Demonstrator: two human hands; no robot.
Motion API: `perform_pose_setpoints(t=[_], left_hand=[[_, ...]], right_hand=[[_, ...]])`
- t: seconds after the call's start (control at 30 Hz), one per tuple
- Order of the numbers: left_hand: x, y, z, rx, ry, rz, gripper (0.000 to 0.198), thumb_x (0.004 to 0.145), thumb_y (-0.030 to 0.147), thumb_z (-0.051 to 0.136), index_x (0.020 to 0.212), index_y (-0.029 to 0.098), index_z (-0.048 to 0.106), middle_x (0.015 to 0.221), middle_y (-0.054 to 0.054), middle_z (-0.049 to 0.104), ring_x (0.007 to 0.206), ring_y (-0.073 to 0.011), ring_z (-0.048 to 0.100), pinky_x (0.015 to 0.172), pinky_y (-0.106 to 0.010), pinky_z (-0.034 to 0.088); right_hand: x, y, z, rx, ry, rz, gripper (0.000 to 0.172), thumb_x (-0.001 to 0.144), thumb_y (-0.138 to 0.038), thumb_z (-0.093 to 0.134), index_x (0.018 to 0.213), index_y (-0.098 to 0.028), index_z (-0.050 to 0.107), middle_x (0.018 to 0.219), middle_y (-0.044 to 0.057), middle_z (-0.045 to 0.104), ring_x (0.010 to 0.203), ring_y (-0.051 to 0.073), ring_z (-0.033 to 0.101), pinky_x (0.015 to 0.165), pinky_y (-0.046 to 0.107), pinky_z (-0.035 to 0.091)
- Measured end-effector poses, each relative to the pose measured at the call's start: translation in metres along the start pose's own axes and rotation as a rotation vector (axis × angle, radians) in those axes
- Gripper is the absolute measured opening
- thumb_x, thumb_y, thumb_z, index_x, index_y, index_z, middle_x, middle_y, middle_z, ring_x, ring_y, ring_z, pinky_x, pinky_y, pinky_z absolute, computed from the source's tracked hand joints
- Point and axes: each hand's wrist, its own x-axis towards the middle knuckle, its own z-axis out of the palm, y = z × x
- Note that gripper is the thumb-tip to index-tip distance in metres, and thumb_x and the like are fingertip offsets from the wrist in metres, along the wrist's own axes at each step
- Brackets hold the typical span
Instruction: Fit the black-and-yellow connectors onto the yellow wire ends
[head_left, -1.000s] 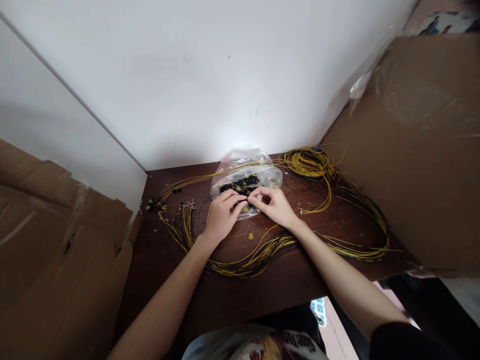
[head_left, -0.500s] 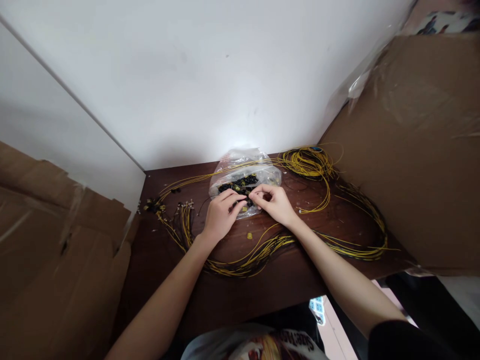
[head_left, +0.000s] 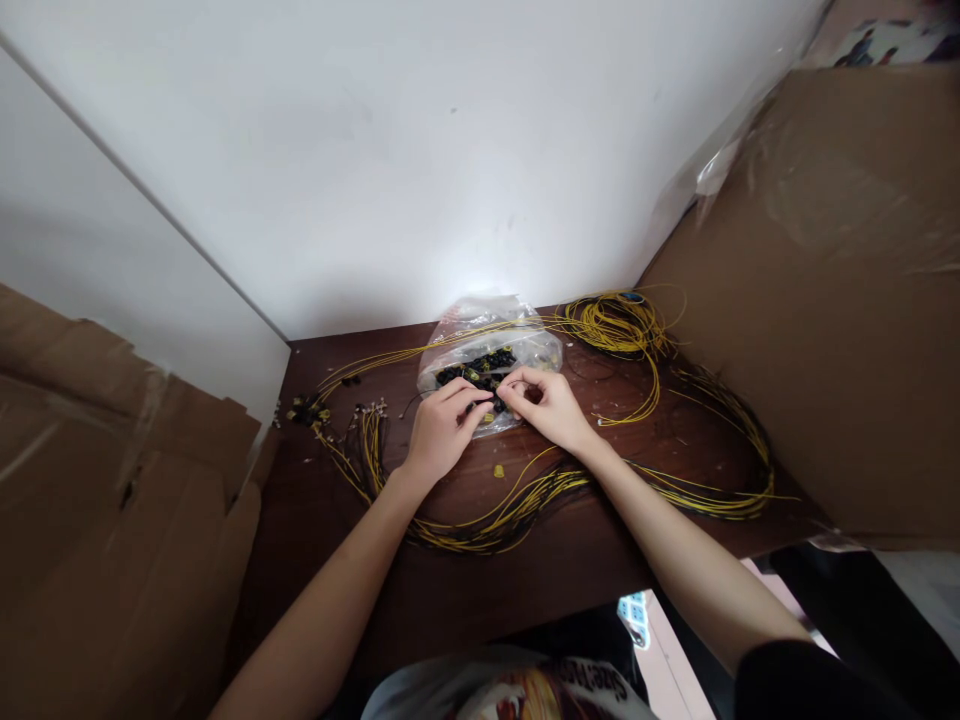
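Over an open clear plastic bag (head_left: 487,318), my two hands meet with their fingertips nearly touching. My left hand (head_left: 444,425) is closed in a pinch on a thin black wire (head_left: 409,405), whose loose part shows left of the fingers. My right hand (head_left: 546,405) also pinches, thumb against forefinger, on something small and dark that I cannot make out. Small black and yellow caps (head_left: 487,362) fill the bag just beyond the fingers. One yellow cap (head_left: 499,471) lies on the brown table (head_left: 480,610), nearer to me.
A long bundle of yellow and black wires (head_left: 480,535) curves below my forearms. Another coil of yellow wire (head_left: 615,325) sits at the back right. Wire ends with dark caps (head_left: 307,410) lie at the left. Cardboard (head_left: 840,300) stands at the right, more cardboard (head_left: 112,520) at the left.
The loose black wire beside my left hand has shifted slightly. Both hands keep nearly the same place and pinch.
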Motion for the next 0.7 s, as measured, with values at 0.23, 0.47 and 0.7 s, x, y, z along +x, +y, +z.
perform_pose_setpoints(t=[0.23, 0.47, 0.7], left_hand=[[0.0000, -0.0001, 0.0009, 0.001, -0.007, -0.008, 0.013, 0.084, 0.022, 0.057, 0.089, 0.016, 0.066, 0.083, -0.004, 0.061, 0.066, -0.0109, 0.054, 0.059, -0.022, 0.041], [0.0002, -0.0003, 0.0015, 0.001, -0.008, -0.005, 0.012, 0.084, 0.022, 0.057, 0.090, 0.016, 0.066, 0.083, -0.003, 0.062, 0.065, -0.0105, 0.054, 0.059, -0.022, 0.041], [-0.0001, 0.0001, 0.0009, 0.003, -0.005, 0.000, 0.013, 0.084, 0.022, 0.057, 0.089, 0.015, 0.066, 0.082, -0.004, 0.062, 0.064, -0.0104, 0.053, 0.058, -0.022, 0.041]], right_hand=[[-0.0003, 0.0016, 0.0014, -0.034, -0.035, -0.004, 0.020, 0.081, -0.033, 0.055, 0.080, -0.015, 0.063, 0.051, -0.004, 0.050, 0.048, 0.008, 0.041, 0.052, 0.021, 0.033], [0.0004, 0.0014, 0.0011, -0.036, -0.032, 0.003, 0.020, 0.082, -0.034, 0.055, 0.081, -0.015, 0.063, 0.052, -0.004, 0.050, 0.049, 0.009, 0.042, 0.053, 0.022, 0.034], [-0.0004, 0.0003, 0.0008, -0.029, -0.024, -0.003, 0.020, 0.081, -0.034, 0.055, 0.080, -0.015, 0.063, 0.051, -0.004, 0.050, 0.048, 0.008, 0.041, 0.051, 0.021, 0.034]])
